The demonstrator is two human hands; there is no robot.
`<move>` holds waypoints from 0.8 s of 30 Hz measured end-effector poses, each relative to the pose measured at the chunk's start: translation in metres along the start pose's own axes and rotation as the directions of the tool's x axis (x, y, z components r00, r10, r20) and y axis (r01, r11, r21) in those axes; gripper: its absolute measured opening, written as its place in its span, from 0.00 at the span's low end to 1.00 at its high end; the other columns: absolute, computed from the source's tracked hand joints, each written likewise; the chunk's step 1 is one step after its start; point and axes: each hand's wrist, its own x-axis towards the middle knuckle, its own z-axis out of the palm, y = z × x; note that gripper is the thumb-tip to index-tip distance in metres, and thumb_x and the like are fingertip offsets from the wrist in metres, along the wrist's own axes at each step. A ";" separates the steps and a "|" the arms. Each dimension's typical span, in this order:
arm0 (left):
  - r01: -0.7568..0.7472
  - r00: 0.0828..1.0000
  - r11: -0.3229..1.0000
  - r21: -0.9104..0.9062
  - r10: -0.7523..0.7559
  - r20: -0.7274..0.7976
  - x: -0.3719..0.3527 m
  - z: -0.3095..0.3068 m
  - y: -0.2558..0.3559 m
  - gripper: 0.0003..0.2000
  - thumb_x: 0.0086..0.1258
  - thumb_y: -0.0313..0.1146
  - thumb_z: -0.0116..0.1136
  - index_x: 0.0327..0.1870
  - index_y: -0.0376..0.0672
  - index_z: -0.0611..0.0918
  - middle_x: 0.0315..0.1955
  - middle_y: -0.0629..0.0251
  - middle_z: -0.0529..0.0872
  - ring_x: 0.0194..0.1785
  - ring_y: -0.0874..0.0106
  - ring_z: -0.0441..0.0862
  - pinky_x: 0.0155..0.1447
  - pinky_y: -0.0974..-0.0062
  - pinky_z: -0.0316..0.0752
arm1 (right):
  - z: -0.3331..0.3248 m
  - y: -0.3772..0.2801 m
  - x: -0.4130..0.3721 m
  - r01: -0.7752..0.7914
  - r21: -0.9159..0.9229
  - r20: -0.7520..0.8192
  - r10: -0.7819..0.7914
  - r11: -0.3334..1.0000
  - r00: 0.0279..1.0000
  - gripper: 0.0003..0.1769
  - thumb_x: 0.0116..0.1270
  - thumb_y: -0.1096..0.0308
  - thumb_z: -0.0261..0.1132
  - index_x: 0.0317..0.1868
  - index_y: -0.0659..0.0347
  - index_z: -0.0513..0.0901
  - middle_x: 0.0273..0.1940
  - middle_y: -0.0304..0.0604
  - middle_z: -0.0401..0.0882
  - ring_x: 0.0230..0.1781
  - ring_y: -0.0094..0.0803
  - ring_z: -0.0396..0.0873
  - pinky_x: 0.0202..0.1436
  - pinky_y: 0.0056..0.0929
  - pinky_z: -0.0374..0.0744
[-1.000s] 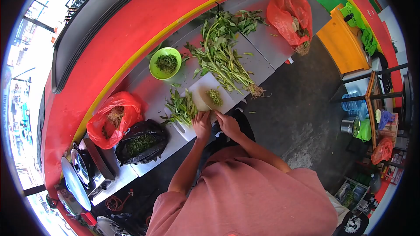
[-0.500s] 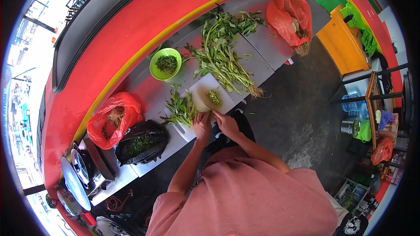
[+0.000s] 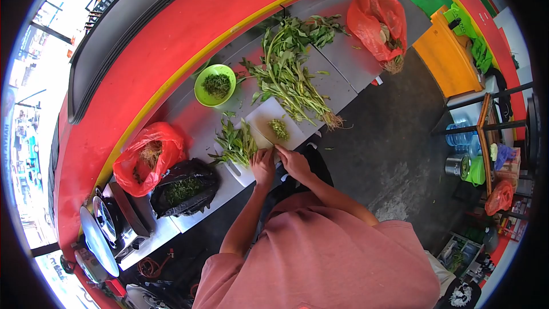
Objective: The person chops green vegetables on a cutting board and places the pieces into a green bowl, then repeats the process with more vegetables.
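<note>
A white cutting board (image 3: 293, 124) lies at the near edge of the counter, with a small heap of chopped green pieces (image 3: 278, 130) on it. My left hand (image 3: 262, 167) is closed at the board's near side, against the bunch of leafy greens (image 3: 235, 144), whose leaves spread out to its left. Close beside it, my right hand (image 3: 294, 162) is closed around what looks like a knife (image 3: 265, 137); its thin blade points away over the board, and the handle is hidden in my fingers. The two hands nearly touch.
Beyond the board lie long leafy stems with roots (image 3: 291, 74) and a green bowl of chopped leaves (image 3: 201, 92). Red plastic bags stand left (image 3: 128, 163) and far right (image 3: 366, 20). A black bag (image 3: 209, 180) holds cut greens, near a stove (image 3: 128, 217).
Both hands stay at the near side of the board, with barely any movement. The view has shifted very slightly; the greens and chopped heap look the same.
</note>
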 end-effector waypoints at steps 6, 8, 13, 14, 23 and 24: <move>0.010 1.000 1.000 0.027 -0.011 0.019 0.003 -0.002 0.002 0.10 0.68 0.29 0.63 0.49 0.49 0.88 0.41 0.66 0.85 0.47 0.62 0.83 0.52 0.60 0.72 | -0.006 0.001 -0.008 -0.021 -0.005 0.035 0.021 1.000 0.999 0.20 0.79 0.54 0.56 0.68 0.41 0.78 0.31 0.58 0.86 0.31 0.57 0.86 0.32 0.54 0.83; 0.018 1.000 1.000 0.006 -0.019 0.017 0.004 -0.004 0.004 0.11 0.66 0.28 0.65 0.49 0.45 0.89 0.40 0.62 0.87 0.46 0.58 0.85 0.52 0.58 0.74 | -0.009 0.007 -0.020 -0.046 0.026 0.057 0.044 0.999 0.997 0.21 0.79 0.57 0.58 0.69 0.44 0.78 0.33 0.57 0.86 0.33 0.56 0.86 0.33 0.53 0.82; 0.028 0.999 0.999 0.019 -0.029 0.040 0.002 -0.003 0.003 0.10 0.67 0.29 0.65 0.48 0.45 0.89 0.41 0.63 0.87 0.46 0.59 0.85 0.50 0.58 0.74 | -0.008 0.006 -0.009 0.061 -0.065 0.019 -0.060 0.996 0.998 0.20 0.79 0.58 0.58 0.68 0.44 0.78 0.32 0.54 0.86 0.30 0.54 0.86 0.31 0.51 0.82; 0.024 0.999 0.999 0.021 -0.025 0.036 0.003 -0.002 0.001 0.09 0.68 0.29 0.65 0.47 0.44 0.89 0.41 0.63 0.87 0.46 0.59 0.85 0.50 0.59 0.74 | -0.007 0.005 -0.004 0.085 -0.111 0.013 -0.084 0.990 0.996 0.20 0.79 0.58 0.58 0.68 0.44 0.79 0.32 0.53 0.87 0.30 0.53 0.85 0.31 0.50 0.82; 0.021 0.998 0.999 0.029 -0.023 0.054 0.006 -0.002 0.002 0.11 0.68 0.29 0.63 0.50 0.49 0.89 0.40 0.66 0.87 0.47 0.62 0.84 0.50 0.61 0.74 | -0.015 0.002 0.002 -0.076 -0.040 -0.047 0.074 0.996 0.996 0.19 0.79 0.56 0.59 0.65 0.45 0.82 0.31 0.56 0.86 0.32 0.55 0.86 0.32 0.51 0.83; 0.024 0.998 0.999 0.031 -0.025 0.053 0.008 0.000 0.002 0.11 0.68 0.29 0.63 0.50 0.49 0.89 0.40 0.66 0.87 0.47 0.62 0.84 0.50 0.61 0.74 | -0.019 0.002 0.005 -0.073 -0.039 -0.044 0.072 0.997 0.996 0.19 0.79 0.56 0.59 0.65 0.45 0.82 0.31 0.56 0.86 0.32 0.55 0.86 0.32 0.51 0.83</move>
